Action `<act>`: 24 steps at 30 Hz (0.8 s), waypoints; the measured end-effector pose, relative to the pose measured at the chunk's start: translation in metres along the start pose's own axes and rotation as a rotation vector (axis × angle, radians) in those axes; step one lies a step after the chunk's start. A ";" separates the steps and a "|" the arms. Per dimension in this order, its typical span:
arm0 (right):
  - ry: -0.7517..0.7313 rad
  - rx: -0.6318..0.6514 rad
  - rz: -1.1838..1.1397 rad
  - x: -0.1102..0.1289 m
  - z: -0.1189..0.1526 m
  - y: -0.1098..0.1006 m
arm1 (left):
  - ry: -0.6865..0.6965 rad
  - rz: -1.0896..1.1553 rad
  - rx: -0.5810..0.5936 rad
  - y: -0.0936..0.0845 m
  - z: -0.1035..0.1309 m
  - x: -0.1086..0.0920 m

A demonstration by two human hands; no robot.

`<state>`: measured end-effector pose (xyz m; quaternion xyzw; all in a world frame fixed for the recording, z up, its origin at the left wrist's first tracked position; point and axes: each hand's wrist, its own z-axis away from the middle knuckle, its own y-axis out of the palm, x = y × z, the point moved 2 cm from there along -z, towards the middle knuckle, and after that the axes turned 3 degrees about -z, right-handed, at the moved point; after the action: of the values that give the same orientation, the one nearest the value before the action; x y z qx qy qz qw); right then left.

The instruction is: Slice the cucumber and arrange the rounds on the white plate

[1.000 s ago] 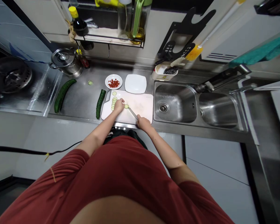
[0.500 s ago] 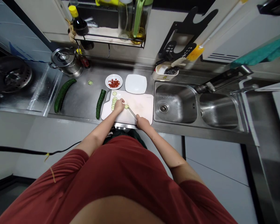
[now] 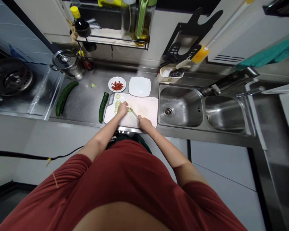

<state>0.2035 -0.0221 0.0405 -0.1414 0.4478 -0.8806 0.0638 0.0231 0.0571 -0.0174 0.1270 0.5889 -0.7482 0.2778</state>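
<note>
My right hand [image 3: 145, 123] is wrapped round the handle of a knife [image 3: 135, 113], whose blade points up and left over the white cutting board [image 3: 148, 107]. At the blade's tip is a round cucumber slice [image 3: 130, 109]. Just left of that slice my left hand [image 3: 122, 109] rests low over the board, its fingers curled in; whether something small is between them is hidden. Several overlapping cucumber slices [image 3: 117, 105] form a column beside the left hand, partly covered by it. One more slice [image 3: 118, 96] lies at the column's top.
A whole cucumber [image 3: 103, 107] lies left of the board, and a larger one [image 3: 65, 98] farther left. Behind the board stand a plate of chopped red pieces [image 3: 117, 86] and a white square plate [image 3: 139, 86]. A double sink [image 3: 180, 106] adjoins on the right; a steel pot [image 3: 68, 64] stands back left.
My right hand has shifted slightly up and left with the knife, its blade reaching the slice. My left hand has hardly moved.
</note>
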 end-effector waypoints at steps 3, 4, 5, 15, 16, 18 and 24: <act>-0.010 -0.011 0.005 0.001 -0.001 -0.001 | -0.007 -0.007 0.008 -0.001 0.000 -0.001; -0.015 -0.017 0.008 0.001 -0.002 -0.001 | -0.008 -0.010 0.010 -0.001 0.000 -0.001; -0.019 -0.021 0.010 0.001 -0.002 -0.001 | -0.008 -0.013 0.011 -0.001 0.000 -0.002; 0.004 0.012 0.001 -0.005 0.006 0.006 | -0.010 -0.014 0.016 -0.003 0.001 -0.002; 0.007 0.012 0.003 -0.007 0.008 0.008 | -0.009 -0.011 0.015 -0.003 0.001 -0.002; 0.011 0.014 0.008 -0.011 0.011 0.011 | -0.011 -0.005 0.013 -0.003 0.000 -0.002; 0.017 0.046 0.005 -0.014 0.015 0.011 | -0.021 0.000 0.019 -0.001 -0.001 -0.001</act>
<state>0.2208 -0.0370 0.0368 -0.1314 0.4282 -0.8917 0.0654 0.0230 0.0587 -0.0161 0.1218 0.5790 -0.7550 0.2825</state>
